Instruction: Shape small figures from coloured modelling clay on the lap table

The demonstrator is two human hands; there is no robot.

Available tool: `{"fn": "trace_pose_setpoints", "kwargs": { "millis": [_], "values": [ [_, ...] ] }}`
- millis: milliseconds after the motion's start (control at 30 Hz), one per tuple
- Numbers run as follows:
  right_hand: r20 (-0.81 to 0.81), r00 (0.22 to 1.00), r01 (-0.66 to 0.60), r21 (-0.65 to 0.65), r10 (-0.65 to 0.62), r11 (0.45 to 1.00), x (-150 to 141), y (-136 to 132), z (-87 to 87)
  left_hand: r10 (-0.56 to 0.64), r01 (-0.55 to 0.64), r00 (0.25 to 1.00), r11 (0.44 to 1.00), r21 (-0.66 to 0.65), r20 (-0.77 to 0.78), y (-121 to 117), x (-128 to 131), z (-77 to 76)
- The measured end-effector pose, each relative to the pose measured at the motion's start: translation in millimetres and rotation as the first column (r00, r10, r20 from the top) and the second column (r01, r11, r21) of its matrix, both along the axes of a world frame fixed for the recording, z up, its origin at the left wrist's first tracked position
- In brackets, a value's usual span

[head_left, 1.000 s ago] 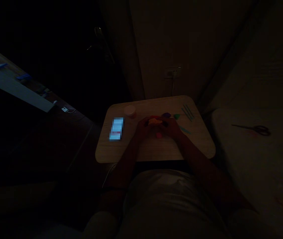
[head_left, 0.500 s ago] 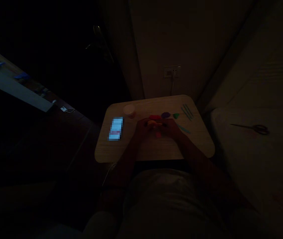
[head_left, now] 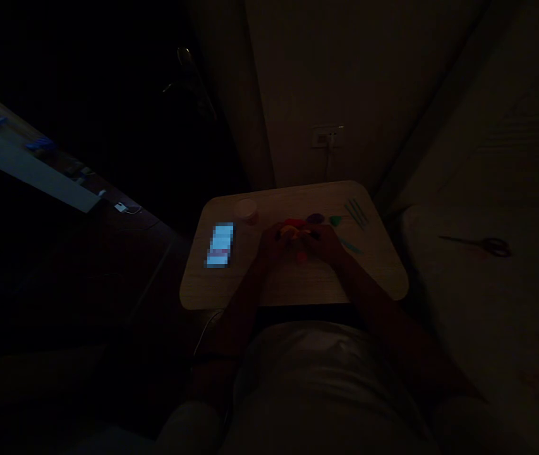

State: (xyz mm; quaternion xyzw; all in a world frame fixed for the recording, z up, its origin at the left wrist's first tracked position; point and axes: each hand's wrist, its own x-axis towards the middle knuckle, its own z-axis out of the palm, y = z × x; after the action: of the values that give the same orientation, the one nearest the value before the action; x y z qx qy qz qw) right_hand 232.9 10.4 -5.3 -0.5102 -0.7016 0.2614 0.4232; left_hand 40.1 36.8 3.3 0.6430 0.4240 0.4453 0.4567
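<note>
In dim light, my left hand and my right hand meet over the middle of a small wooden table. Between them they grip an orange lump of modelling clay, partly covered by the fingers. Just behind it lies a red piece of clay. A small pinkish-red piece rests on the tabletop between my wrists. Beyond my right hand sit a purple lump and a green lump. A teal modelling tool lies beside that hand.
A lit phone lies at the table's left, with a round tub behind it. Several thin teal tools lie at the back right. Scissors rest on a pale surface to the right. A wall socket is behind the table.
My fingers have shifted on the orange clay, covering more of its middle. The surrounding items stay in place; the view has moved slightly.
</note>
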Motion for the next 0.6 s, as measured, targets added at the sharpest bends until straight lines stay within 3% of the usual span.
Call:
{"fn": "trace_pose_setpoints", "kwargs": {
  "millis": [600],
  "values": [
    [0.022, 1.000, 0.019, -0.002, -0.019, 1.000, -0.8, 0.9, -0.1, 0.151, -0.140, 0.959, 0.988, -0.062, 0.241, 5.7, 0.1, -4.6]
  ]
}}
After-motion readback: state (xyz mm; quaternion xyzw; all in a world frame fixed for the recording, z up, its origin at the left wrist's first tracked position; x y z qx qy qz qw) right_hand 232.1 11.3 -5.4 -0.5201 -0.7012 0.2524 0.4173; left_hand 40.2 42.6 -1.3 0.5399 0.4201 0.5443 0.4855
